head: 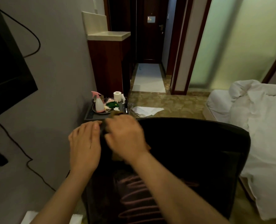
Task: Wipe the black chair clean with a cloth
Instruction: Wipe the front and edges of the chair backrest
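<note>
At my twelve o'clock, the black chair back looks smooth and faintly glossy. At eleven, a translucent plastic spray bottle stands on a metal tray; at three, matt crumpled bedding.

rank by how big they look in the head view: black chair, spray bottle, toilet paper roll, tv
1. black chair, fills the lower middle, though it is nearest the camera.
2. tv, cut off by the left edge, so only part shows.
3. spray bottle.
4. toilet paper roll, a bit smaller than the bottle beside it.

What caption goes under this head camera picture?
Two hands, left hand and right hand, work at the black chair's top-left corner.
</note>
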`<action>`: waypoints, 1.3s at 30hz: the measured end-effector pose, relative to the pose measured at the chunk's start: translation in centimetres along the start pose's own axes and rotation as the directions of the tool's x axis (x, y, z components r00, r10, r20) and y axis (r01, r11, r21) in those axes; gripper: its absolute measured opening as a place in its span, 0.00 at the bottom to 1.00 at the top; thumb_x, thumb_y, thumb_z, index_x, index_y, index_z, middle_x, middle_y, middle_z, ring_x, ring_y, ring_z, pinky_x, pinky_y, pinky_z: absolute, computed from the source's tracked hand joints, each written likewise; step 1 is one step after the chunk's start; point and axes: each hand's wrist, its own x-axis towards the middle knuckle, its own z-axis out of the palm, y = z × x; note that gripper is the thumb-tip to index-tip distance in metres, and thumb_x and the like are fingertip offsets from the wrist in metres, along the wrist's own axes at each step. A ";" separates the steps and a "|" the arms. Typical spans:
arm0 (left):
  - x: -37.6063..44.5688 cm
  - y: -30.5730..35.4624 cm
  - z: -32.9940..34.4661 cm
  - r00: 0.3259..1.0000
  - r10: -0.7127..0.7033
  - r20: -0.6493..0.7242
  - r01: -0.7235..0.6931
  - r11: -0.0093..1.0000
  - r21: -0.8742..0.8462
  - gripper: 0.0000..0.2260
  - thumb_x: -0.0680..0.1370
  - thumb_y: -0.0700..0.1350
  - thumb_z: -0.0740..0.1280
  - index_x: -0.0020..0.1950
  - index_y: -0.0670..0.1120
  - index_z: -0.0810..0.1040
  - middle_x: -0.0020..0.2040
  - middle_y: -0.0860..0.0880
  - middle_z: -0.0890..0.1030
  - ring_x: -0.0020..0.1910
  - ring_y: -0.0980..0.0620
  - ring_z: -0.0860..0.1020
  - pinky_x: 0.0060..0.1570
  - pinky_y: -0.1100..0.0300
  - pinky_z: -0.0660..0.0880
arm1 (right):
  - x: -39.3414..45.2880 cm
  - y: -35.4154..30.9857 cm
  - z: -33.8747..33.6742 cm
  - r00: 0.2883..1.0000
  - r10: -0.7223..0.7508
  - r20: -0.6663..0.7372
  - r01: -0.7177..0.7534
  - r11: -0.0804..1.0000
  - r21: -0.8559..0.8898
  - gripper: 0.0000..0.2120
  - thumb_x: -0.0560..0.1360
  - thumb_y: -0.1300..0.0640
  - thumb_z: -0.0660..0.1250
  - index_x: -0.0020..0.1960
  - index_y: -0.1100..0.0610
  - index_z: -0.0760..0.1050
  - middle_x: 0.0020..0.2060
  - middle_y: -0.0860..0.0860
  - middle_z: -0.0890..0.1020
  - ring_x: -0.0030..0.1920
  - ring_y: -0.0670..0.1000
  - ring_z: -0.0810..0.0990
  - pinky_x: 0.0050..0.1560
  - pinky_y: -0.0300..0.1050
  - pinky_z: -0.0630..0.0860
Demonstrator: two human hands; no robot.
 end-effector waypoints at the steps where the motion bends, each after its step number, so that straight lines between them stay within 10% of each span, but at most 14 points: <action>1: 0.0 0.1 -0.1 1.000 0.011 0.006 -0.011 1.000 -0.011 0.32 0.73 0.61 0.39 0.59 0.47 0.75 0.57 0.49 0.76 0.61 0.48 0.68 0.63 0.54 0.59 | -0.7 2.2 -1.8 0.998 0.049 -0.027 -0.050 0.999 -0.010 0.15 0.68 0.54 0.57 0.44 0.59 0.79 0.38 0.54 0.81 0.40 0.55 0.79 0.48 0.45 0.70; 8: 0.3 1.2 0.3 0.999 -0.001 0.035 0.008 0.985 -0.173 0.35 0.71 0.63 0.37 0.63 0.51 0.73 0.53 0.57 0.72 0.55 0.59 0.64 0.60 0.63 0.56 | -4.8 11.0 -8.6 0.772 0.582 -0.256 -0.606 0.795 -0.021 0.21 0.72 0.55 0.53 0.54 0.66 0.77 0.46 0.62 0.81 0.48 0.62 0.79 0.51 0.51 0.74; 15: 1.2 -0.8 -1.9 0.966 -0.162 0.203 0.256 0.725 -0.639 0.22 0.73 0.68 0.46 0.66 0.68 0.61 0.56 0.59 0.76 0.59 0.64 0.72 0.65 0.60 0.64 | 0.4 -3.1 1.8 0.996 0.036 0.085 -0.040 0.999 0.036 0.22 0.68 0.55 0.56 0.55 0.62 0.79 0.48 0.57 0.83 0.52 0.57 0.80 0.65 0.46 0.63; 18: 0.5 -2.9 -3.3 0.922 -0.365 0.128 0.338 0.599 -0.726 0.23 0.78 0.59 0.44 0.72 0.58 0.59 0.65 0.54 0.71 0.58 0.66 0.69 0.58 0.73 0.60 | -0.4 -4.8 2.6 0.960 -0.182 0.214 0.180 0.983 0.029 0.22 0.70 0.55 0.57 0.59 0.61 0.77 0.53 0.56 0.82 0.57 0.55 0.78 0.70 0.47 0.60; 22: -2.6 -7.4 -2.8 0.765 -0.518 0.383 0.617 0.421 -0.664 0.27 0.77 0.62 0.43 0.65 0.50 0.71 0.61 0.47 0.76 0.64 0.48 0.72 0.62 0.55 0.63 | -5.2 -2.6 1.6 0.766 -0.522 0.374 0.556 0.831 0.022 0.23 0.69 0.53 0.59 0.62 0.57 0.76 0.54 0.52 0.82 0.59 0.51 0.76 0.72 0.45 0.54; 29: -5.2 -8.3 -2.3 0.737 -0.461 0.493 0.671 0.418 -0.612 0.26 0.79 0.60 0.42 0.51 0.52 0.79 0.52 0.54 0.81 0.54 0.59 0.75 0.62 0.57 0.63 | -5.3 -0.5 -0.1 0.992 0.108 0.070 -0.107 0.994 -0.013 0.28 0.71 0.55 0.56 0.70 0.60 0.62 0.66 0.58 0.70 0.69 0.50 0.61 0.73 0.48 0.54; 39: -5.4 -9.2 -2.1 0.669 -0.492 0.558 0.721 0.243 -0.649 0.33 0.75 0.67 0.44 0.58 0.48 0.78 0.63 0.44 0.77 0.65 0.48 0.72 0.69 0.50 0.63 | -7.1 -8.0 5.4 0.775 -0.385 0.502 0.486 0.870 -0.084 0.24 0.70 0.54 0.53 0.60 0.61 0.78 0.55 0.55 0.82 0.60 0.52 0.78 0.72 0.47 0.51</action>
